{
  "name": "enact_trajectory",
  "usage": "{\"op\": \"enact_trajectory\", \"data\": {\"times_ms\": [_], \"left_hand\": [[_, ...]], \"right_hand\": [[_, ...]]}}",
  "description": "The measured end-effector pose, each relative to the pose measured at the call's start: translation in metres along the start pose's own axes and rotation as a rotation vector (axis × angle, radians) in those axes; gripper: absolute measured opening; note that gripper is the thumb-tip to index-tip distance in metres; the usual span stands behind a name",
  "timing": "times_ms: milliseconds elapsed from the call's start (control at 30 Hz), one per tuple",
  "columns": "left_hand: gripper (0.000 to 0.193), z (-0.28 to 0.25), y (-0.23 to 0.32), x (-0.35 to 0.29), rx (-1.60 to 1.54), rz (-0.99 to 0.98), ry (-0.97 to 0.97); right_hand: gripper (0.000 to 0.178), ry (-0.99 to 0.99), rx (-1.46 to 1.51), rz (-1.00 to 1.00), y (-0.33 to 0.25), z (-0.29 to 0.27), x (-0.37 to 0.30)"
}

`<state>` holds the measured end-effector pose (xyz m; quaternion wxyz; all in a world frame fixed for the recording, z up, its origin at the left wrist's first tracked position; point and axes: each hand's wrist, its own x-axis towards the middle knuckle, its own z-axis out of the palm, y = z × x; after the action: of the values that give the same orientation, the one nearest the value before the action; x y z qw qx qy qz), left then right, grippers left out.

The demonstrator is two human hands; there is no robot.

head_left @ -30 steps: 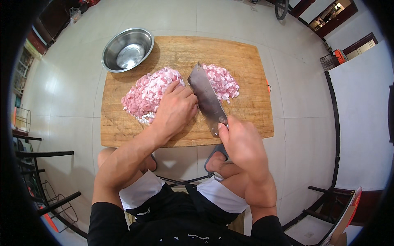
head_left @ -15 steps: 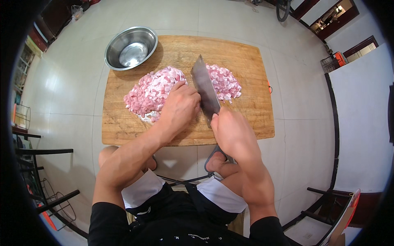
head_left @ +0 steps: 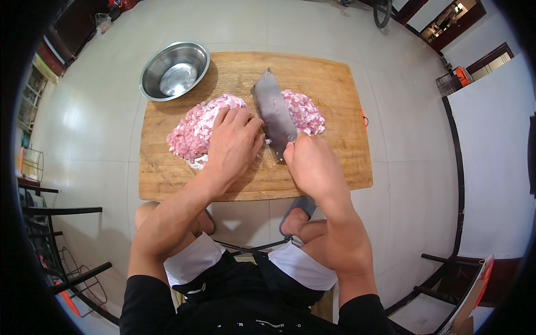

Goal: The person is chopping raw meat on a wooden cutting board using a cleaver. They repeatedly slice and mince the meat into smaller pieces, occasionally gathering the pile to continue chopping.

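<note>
My right hand (head_left: 314,162) is closed around the handle of a wide cleaver (head_left: 273,109). The blade slants away from me and leans so its broad face shows, with small bits of meat stuck near its lower end. Left of it, my left hand (head_left: 236,137) curls its fingers over the right edge of a large heap of diced pink meat (head_left: 192,131); the fingertips are partly hidden. Beyond the blade's right side lies a smaller pile of diced meat (head_left: 306,113). Both piles rest on a thick wooden cutting board (head_left: 340,162).
An empty steel bowl (head_left: 176,75) stands at the board's far left corner. Below the board's near edge are my knees and slippered feet (head_left: 296,218). Black metal racks (head_left: 67,211) stand at the left, and a white panel (head_left: 488,167) rises at the right, over pale floor tiles.
My left hand has drawn back leftward from the blade onto the larger heap. The cleaver has shifted slightly left and tipped, showing more of its face.
</note>
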<state>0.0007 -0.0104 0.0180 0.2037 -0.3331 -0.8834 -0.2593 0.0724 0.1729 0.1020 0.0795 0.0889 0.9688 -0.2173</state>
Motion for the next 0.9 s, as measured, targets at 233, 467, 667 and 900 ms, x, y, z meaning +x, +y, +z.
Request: {"op": "enact_trajectory", "data": {"times_ms": [233,467,667,900], "left_hand": [[0.012,0.012,-0.003,0.002,0.014,-0.036,-0.006],[0.009,0.020,-0.008,0.001,-0.063,-0.052,0.030],[0.008,0.019,-0.005,-0.001,-0.099,-0.042,0.024],[0.008,0.016,0.001,-0.009,-0.096,-0.045,-0.031]], "right_hand": [[0.032,-0.031,-0.003,0.043,-0.005,-0.002,-0.019],[0.031,-0.023,-0.031,-0.004,-0.017,-0.004,-0.019],[0.033,0.065,-0.061,-0.060,-0.013,0.013,0.000],[0.032,0.103,0.063,-0.032,0.004,0.018,0.018]]}}
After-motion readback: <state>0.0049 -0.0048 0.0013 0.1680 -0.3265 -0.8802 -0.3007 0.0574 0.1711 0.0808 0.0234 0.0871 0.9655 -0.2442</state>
